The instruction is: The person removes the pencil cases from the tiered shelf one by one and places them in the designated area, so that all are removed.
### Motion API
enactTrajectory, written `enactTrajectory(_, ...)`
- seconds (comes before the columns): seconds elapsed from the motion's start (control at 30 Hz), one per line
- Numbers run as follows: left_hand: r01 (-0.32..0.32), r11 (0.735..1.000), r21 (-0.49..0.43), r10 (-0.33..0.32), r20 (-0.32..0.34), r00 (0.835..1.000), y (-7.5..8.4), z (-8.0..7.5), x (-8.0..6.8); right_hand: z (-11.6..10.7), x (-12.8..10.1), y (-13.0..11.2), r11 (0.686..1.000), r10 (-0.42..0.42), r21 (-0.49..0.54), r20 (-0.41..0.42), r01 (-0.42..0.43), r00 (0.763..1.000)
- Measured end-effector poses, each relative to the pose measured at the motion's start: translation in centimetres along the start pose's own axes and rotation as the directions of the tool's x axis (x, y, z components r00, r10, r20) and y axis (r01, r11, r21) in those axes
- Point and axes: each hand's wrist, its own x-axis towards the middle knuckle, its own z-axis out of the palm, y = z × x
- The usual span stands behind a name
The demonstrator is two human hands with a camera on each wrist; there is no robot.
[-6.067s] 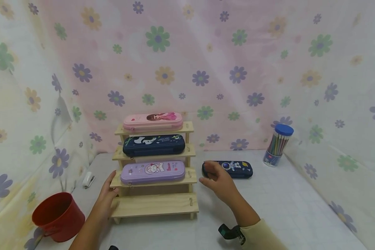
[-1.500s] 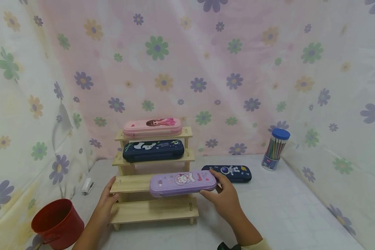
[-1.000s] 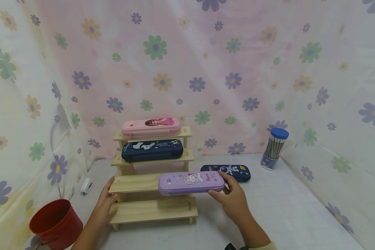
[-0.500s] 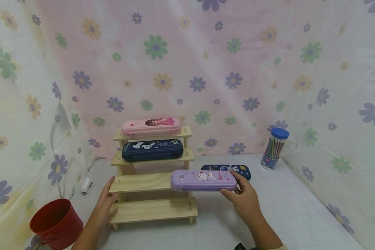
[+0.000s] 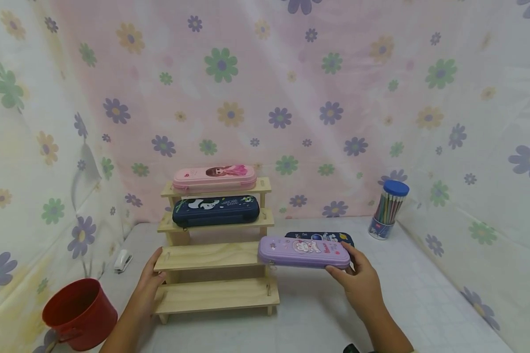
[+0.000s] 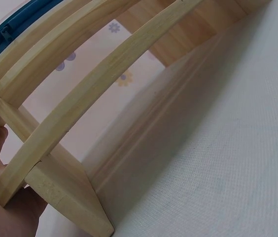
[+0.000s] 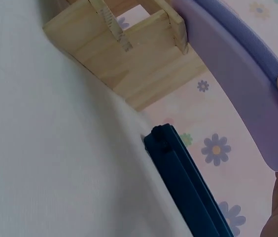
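Observation:
My right hand (image 5: 357, 277) pinches the right end of a lilac pencil case (image 5: 304, 252) with a cartoon rabbit on its lid. The case is held above the table, its left end right at the third step of a wooden tiered shelf (image 5: 216, 296). My left hand (image 5: 150, 279) grips the left side of that shelf; in the left wrist view its fingers wrap the slat's end. A pink pencil case (image 5: 214, 179) lies on the top step and a navy panda pencil case (image 5: 216, 211) on the second. Behind the lilac case lies a navy astronaut pencil case (image 7: 186, 185), partly hidden in the head view.
A red bucket (image 5: 80, 316) stands at the front left. Behind it is a white stapler (image 5: 122, 261). A tub of pencils with a blue lid (image 5: 387, 211) stands at the back right. Flowered cloth (image 5: 256, 98) walls the table on three sides.
My right hand has taken hold of the lilac pencil case and moved it rightward off the third step, now overlapping the astronaut case. My left hand stays on the shelf's side.

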Motion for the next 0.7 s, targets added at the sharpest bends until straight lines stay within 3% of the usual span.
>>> enactTrajectory(0.33,0.033,0.999,-0.002,-0.033,0.0,0.999,0.2,0.1,0.0,-2.1,0.9,1.3,0.999,0.049,-0.003,-0.048,-0.049,0.998)
enactTrajectory(0.47,-0.012,1.0,-0.025,0.012,0.004,1.0,0.0,0.1,0.1,-2.7,1.3,1.9,0.996,0.072,-0.04,-0.06,-0.075,0.996)
enactTrajectory(0.6,-0.028,0.999,-0.043,0.028,0.007,1.0,0.0,0.1,0.1,-3.2,2.0,3.0,0.994,0.072,-0.084,-0.045,-0.076,0.996)
enactTrajectory(0.7,0.006,0.999,-0.034,-0.006,0.005,1.0,0.1,0.1,0.0,-3.6,2.4,3.9,0.99,0.072,-0.116,-0.018,-0.074,0.997)
